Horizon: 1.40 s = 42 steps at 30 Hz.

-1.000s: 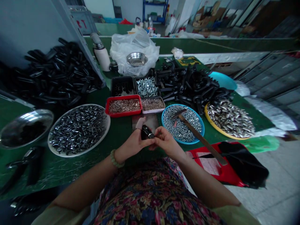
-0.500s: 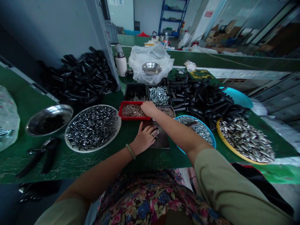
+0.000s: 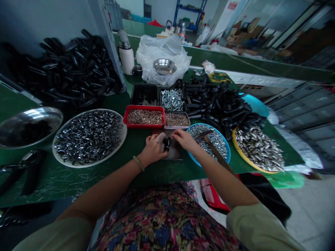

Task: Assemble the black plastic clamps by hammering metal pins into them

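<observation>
My left hand (image 3: 153,147) is closed around a small black part (image 3: 166,143), holding it over a flat metal plate (image 3: 176,154) on the bench. From the other side my right hand (image 3: 185,140) reaches in, its fingertips pinched together close to that part; what they hold, if anything, is too small to make out. Just behind the hands are a red tray (image 3: 144,126) of thin copper-coloured pins and a pale tray (image 3: 178,127) of small brownish metal pieces. A hammer (image 3: 216,150) lies across a blue basin (image 3: 228,153) of small shiny nuts or rings, beside my right forearm.
Left are a white tray (image 3: 56,155) of metal rings, a steel bowl (image 3: 56,118) and a black pile (image 3: 78,69). A black tray (image 3: 133,94), bolts (image 3: 172,99) and more black parts (image 3: 220,101) lie behind. A yellow tray (image 3: 243,161) of metal sleeves is right.
My right hand has left the red tray and come down to the black part in my left hand. The view has shifted, so the hammer's handle now shows.
</observation>
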### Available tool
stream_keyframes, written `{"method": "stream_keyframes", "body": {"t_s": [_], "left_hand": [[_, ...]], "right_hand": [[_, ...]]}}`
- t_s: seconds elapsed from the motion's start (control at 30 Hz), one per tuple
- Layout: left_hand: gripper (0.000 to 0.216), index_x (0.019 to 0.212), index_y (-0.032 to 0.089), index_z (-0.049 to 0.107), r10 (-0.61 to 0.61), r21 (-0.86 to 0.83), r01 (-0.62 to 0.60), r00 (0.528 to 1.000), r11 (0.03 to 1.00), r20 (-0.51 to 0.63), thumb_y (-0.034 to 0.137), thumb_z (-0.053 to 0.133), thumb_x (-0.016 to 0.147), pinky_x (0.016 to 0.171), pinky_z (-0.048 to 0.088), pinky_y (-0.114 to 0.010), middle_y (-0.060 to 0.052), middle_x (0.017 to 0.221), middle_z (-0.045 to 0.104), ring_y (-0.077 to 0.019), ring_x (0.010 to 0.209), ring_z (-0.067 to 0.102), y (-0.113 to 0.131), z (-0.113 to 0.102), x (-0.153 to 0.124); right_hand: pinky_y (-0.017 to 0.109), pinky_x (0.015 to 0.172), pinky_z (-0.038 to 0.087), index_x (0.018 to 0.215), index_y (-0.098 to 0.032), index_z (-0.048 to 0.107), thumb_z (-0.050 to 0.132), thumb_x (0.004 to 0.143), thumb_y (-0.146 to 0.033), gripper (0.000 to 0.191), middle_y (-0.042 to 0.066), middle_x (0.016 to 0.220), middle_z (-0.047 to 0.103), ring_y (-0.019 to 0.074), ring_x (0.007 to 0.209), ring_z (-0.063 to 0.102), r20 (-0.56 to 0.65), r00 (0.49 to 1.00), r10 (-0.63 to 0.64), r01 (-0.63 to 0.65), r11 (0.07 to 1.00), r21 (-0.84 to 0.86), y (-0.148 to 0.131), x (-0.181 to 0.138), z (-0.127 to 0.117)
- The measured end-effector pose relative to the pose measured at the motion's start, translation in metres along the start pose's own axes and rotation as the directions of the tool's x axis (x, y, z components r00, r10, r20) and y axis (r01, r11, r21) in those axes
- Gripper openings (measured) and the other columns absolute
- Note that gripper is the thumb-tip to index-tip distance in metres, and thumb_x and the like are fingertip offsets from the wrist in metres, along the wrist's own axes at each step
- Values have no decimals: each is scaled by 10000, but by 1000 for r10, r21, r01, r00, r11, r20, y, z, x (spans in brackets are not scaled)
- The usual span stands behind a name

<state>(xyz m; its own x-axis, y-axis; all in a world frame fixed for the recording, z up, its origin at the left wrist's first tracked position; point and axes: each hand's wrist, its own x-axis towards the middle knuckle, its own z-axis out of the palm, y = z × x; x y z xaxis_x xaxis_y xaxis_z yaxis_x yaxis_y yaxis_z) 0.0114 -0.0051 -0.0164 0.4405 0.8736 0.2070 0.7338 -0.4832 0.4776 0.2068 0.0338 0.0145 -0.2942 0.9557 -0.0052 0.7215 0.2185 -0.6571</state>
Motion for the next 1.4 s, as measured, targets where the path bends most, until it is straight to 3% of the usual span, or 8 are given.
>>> {"method": "stream_keyframes", "body": {"t_s": [0.3, 0.5, 0.6, 0.7, 0.8, 0.97, 1.1, 1.4], "left_hand": [[614, 1290, 149, 391, 1, 28, -1, 1000, 1000, -4, 346, 592, 745, 990, 290, -429, -129, 1208, 581, -277, 1159, 482, -2, 4, 0], [584, 1262, 160, 410, 3, 28, -3, 1000, 1000, -4, 351, 597, 743, 983, 290, -433, -121, 1190, 584, -284, 1143, 487, 0, 0, 1], [553, 1233, 181, 417, -18, 10, 18, 1000, 1000, -15, 334, 599, 734, 980, 293, -431, -103, 1143, 596, -278, 1128, 498, 0, 0, 1], [534, 1212, 187, 416, -12, -11, 12, 1000, 1000, -11, 329, 598, 731, 979, 296, -434, -92, 1130, 597, -275, 1121, 504, 0, 1, 1], [537, 1217, 178, 411, -17, -2, 17, 1000, 1000, -18, 329, 590, 733, 979, 295, -441, -103, 1137, 595, -284, 1118, 509, -1, 2, 1], [548, 1220, 181, 403, -29, -9, 29, 999, 1000, -16, 342, 593, 732, 984, 295, -445, -101, 1136, 594, -280, 1101, 522, -1, 2, 1], [569, 1237, 181, 390, -31, -20, 30, 999, 999, -27, 343, 596, 731, 984, 302, -446, -104, 1169, 588, -276, 1115, 522, -1, 3, 0], [569, 1302, 184, 462, 27, 54, -26, 999, 998, -16, 297, 608, 763, 1018, 311, -485, -132, 1224, 592, -290, 1145, 517, 1, 0, -2]], "right_hand": [[301, 795, 415, 917, -147, 603, 473, 948, -195, 143, 87, 918, 662, 195, 884, 595, 1, 998, -59, 57, 956, -287, -12, -5, 16], [345, 808, 397, 989, -150, 620, 398, 982, -260, 247, 116, 960, 657, 242, 933, 571, 118, 969, -218, 242, 735, -634, -18, -16, 15], [366, 859, 403, 1199, -166, 560, 443, 967, -351, 319, 135, 1113, 639, 267, 1044, 552, -83, 992, -92, 12, 736, -676, 4, -40, -12], [435, 847, 428, 1233, -115, 526, 505, 927, -393, 414, 189, 1120, 629, 338, 1079, 550, -338, 906, 254, -421, 610, -671, 42, -71, -47], [442, 835, 455, 1236, -96, 518, 499, 923, -310, 379, 203, 1124, 625, 343, 1075, 581, -288, 857, 427, -496, 535, -684, 64, -92, -65], [382, 795, 499, 1321, -143, 449, 319, 980, -275, 388, 182, 1220, 613, 275, 959, 667, -271, 897, 349, -440, 754, -488, 18, -94, -48], [361, 881, 487, 1319, -222, 474, 324, 984, -295, 374, 94, 1209, 661, 240, 1018, 661, -108, 983, 145, -172, 938, -300, -40, -81, -32], [404, 934, 446, 1323, -196, 465, 294, 1005, -307, 377, 118, 1159, 680, 246, 1017, 663, -38, 963, 265, -263, 912, -316, -34, -71, -23]]}}
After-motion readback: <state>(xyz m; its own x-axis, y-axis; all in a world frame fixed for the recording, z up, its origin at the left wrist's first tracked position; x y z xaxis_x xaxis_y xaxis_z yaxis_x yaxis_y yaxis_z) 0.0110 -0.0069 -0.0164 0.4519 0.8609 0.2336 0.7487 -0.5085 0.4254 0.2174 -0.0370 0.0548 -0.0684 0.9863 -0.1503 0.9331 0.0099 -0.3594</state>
